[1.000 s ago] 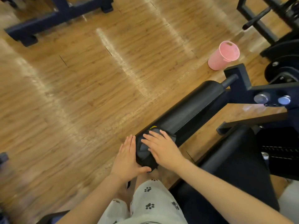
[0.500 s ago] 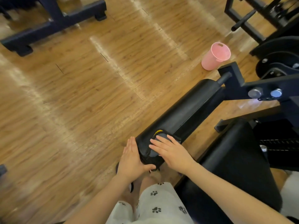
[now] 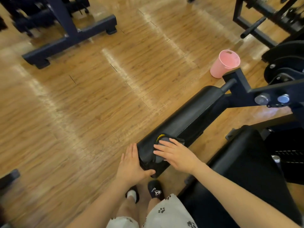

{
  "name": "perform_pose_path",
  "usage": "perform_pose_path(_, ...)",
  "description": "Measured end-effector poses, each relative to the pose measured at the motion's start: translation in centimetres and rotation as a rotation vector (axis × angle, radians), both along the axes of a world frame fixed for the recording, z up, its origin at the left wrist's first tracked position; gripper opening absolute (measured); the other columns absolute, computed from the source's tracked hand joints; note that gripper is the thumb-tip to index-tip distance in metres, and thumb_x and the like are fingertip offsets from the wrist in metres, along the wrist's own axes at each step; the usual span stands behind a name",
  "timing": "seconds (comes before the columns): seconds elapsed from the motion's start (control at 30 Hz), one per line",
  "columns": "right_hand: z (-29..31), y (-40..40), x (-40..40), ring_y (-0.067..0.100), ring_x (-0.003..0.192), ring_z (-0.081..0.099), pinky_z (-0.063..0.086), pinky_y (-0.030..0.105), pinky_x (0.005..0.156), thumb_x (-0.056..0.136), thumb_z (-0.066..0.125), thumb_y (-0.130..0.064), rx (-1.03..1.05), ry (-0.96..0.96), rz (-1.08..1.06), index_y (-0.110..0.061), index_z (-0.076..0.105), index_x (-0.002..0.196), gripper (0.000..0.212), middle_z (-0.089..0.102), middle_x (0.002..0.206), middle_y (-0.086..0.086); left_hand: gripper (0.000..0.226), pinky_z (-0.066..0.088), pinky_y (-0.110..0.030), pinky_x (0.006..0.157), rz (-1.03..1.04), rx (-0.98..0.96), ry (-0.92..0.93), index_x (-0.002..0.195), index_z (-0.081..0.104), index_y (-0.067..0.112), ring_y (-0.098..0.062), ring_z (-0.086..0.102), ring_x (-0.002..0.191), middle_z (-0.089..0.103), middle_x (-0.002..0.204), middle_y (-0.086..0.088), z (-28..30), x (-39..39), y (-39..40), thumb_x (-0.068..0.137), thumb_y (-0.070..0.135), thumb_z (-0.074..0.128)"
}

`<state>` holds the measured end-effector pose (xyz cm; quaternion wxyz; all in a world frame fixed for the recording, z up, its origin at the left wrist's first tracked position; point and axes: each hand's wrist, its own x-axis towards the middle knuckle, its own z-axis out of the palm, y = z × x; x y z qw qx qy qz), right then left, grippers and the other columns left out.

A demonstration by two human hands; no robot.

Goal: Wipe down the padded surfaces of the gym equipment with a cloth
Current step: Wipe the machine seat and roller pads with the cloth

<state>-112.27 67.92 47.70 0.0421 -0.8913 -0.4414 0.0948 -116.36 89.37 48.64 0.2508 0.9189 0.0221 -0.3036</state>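
Right hand [image 3: 176, 154] flat, pressing grey cloth [image 3: 164, 145] on black roller pad [image 3: 185, 122], left hand [image 3: 133, 165] cupping pad's near end, pink cup [image 3: 224, 64] at one o'clock

Just one view here, a wide-angle head cam worn by the person, looking forward and steeply down. It's close in: both forearms come up from the bottom edge, and the hands, left hand [image 3: 133, 163] and right hand [image 3: 176, 154], sit low in the centre, on the near end of the long black padded roller [image 3: 184, 119]. The person's own knees and feet show straight below. Further up the frame you get glossy brown wood-plank floor [image 3: 92, 99], bowed by the lens. No second view, so nothing overlaps.
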Motion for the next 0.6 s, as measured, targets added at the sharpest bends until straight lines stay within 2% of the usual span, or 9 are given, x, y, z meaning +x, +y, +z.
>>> perform_pose_path(0.13, 0.3, -5.2, 4.5, 0.023, 0.124, 0.051, 0.038, 0.049, 0.1, 0.073, 0.076, -0.011, 0.044, -0.029, -0.218, -0.017, 0.055, 0.127, 0.058, 0.055, 0.133, 0.002, 0.095, -0.01, -0.038, 0.117, -0.116, 0.15, -0.192, 0.149, -0.015, 0.017, -0.023, -0.022, 0.142, -0.02, 0.156, -0.008, 0.9, -1.9, -2.6, 0.089, 0.061, 0.045)
perform_pose_path(0.2, 0.4, -7.4, 6.5, 0.024, 0.132, 0.041, 0.033, 0.051, 0.108, 0.085, 0.063, -0.009, 0.097, 0.023, -0.384, -0.016, 0.049, 0.133, 0.05, 0.048, 0.14, 0.003, 0.097, -0.017, -0.039, 0.113, -0.18, 0.225, -0.211, 0.142, -0.024, 0.016, -0.024, -0.029, 0.138, -0.03, 0.15, -0.008, 1.0, -2.3, -4.3, 0.089, 0.063, 0.042)
perform_pose_path(0.23, 0.4, -8.3, 7.4, 0.022, 0.136, 0.034, 0.026, 0.049, 0.113, 0.091, 0.055, -0.01, 0.111, 0.059, -0.462, -0.017, 0.046, 0.136, 0.046, 0.043, 0.144, 0.002, 0.1, -0.017, -0.04, 0.112, -0.179, 0.261, -0.189, 0.139, -0.028, 0.015, -0.025, -0.029, 0.138, -0.032, 0.148, -0.007, 0.9, -2.4, -5.1, 0.088, 0.064, 0.044)
perform_pose_path(0.3, 0.4, -9.2, 8.8, 0.019, 0.14, 0.025, 0.013, 0.041, 0.115, 0.096, 0.046, -0.012, 0.143, 0.087, -0.572, -0.018, 0.042, 0.138, 0.043, 0.037, 0.147, 0.0, 0.104, -0.016, -0.04, 0.113, -0.144, 0.306, -0.168, 0.137, -0.029, 0.015, -0.025, -0.026, 0.14, -0.029, 0.152, -0.008, 0.4, -2.3, -6.0, 0.088, 0.059, 0.05)
perform_pose_path(0.47, 0.6, -6.0, 7.1, 0.018, 0.143, 0.016, 0.007, 0.043, 0.116, 0.098, 0.04, -0.014, 0.222, 0.131, -0.828, -0.018, 0.039, 0.14, 0.042, 0.032, 0.15, -0.001, 0.112, -0.016, -0.033, 0.112, -0.081, 0.245, -0.175, 0.148, -0.017, 0.018, -0.019, -0.019, 0.144, -0.017, 0.158, -0.003, -0.1, -1.9, -5.6, 0.08, 0.052, 0.065)
perform_pose_path(0.53, 0.4, -3.9, 5.1, 0.018, 0.144, 0.012, 0.007, 0.044, 0.116, 0.099, 0.038, -0.016, 0.196, 0.125, -0.799, -0.02, 0.034, 0.143, 0.044, 0.027, 0.152, -0.003, 0.116, -0.014, -0.031, 0.113, -0.077, 0.198, -0.166, 0.15, -0.013, 0.019, -0.018, -0.015, 0.145, -0.014, 0.158, -0.001, 0.0, -1.3, -5.3, 0.075, 0.054, 0.069)
perform_pose_path(0.6, 0.0, -1.2, 2.6, 0.019, 0.144, 0.012, 0.008, 0.045, 0.115, 0.097, 0.041, -0.018, 0.139, 0.121, -0.601, -0.022, 0.03, 0.144, 0.048, 0.025, 0.153, -0.004, 0.12, -0.009, -0.027, 0.113, -0.071, 0.138, -0.13, 0.151, -0.008, 0.018, -0.018, -0.008, 0.145, -0.008, 0.159, 0.0, 0.0, -0.5, -4.5, 0.07, 0.052, 0.075)
